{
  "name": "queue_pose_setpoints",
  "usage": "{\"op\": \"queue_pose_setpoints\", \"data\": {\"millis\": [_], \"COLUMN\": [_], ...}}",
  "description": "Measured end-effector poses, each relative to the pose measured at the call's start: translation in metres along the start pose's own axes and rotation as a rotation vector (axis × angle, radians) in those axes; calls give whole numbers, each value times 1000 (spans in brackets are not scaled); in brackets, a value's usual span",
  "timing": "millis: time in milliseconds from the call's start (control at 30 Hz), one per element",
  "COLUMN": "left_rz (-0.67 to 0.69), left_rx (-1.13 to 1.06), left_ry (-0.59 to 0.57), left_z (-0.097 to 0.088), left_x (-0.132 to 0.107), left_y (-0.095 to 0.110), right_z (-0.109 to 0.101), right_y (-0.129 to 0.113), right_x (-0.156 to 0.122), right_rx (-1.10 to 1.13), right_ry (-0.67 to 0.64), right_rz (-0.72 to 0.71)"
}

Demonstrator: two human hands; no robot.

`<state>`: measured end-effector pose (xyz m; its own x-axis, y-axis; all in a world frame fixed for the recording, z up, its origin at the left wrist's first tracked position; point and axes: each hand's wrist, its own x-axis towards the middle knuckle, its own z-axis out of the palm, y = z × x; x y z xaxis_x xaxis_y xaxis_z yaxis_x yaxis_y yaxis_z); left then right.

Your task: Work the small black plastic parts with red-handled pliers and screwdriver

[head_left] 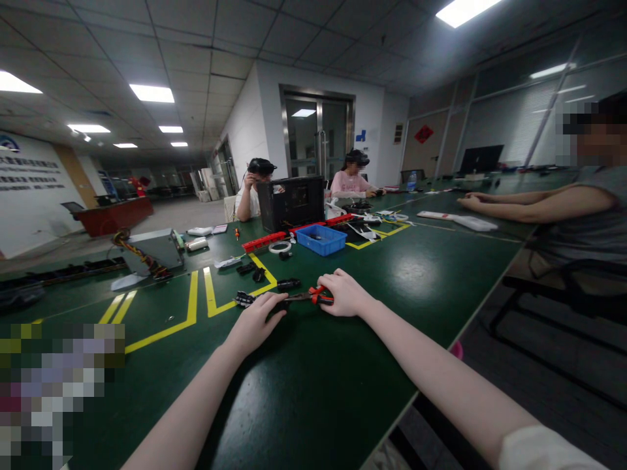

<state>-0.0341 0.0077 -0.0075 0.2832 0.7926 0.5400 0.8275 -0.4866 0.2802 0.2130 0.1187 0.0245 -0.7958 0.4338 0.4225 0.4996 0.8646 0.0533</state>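
Note:
In the head view, my right hand [344,294] is closed around the red-and-black handles of a pair of pliers [314,296]. The long metal jaws point left and reach the fingertips of my left hand [255,320]. My left fingers curl over a small black part low on the table, mostly hidden by the hand; what kind of part it is I cannot make out. Just left of those fingers shows a black ridged piece [243,299]. A black cylindrical tool [289,283] lies behind the pliers' jaws.
Beyond my hands stand a blue bin [321,241], a red strip [264,241] and a black computer case [292,202]. A power supply [154,251] with bundled cables sits on the left of the green table [392,313]. Two people sit across; another sits at right.

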Motion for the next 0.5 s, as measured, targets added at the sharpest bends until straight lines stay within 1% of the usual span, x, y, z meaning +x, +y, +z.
{"op": "queue_pose_setpoints", "data": {"millis": [200,333,500], "left_rz": [3,-9,-42], "left_rx": [14,52,132], "left_ry": [5,1,43], "left_z": [1,1,2], "left_x": [0,0,0], "left_y": [-1,0,-1], "right_z": [1,2,2], "right_y": [0,1,3], "right_x": [0,0,1], "right_rx": [-31,-22,0], "right_ry": [24,16,9], "right_rz": [-12,-10,-5]}}
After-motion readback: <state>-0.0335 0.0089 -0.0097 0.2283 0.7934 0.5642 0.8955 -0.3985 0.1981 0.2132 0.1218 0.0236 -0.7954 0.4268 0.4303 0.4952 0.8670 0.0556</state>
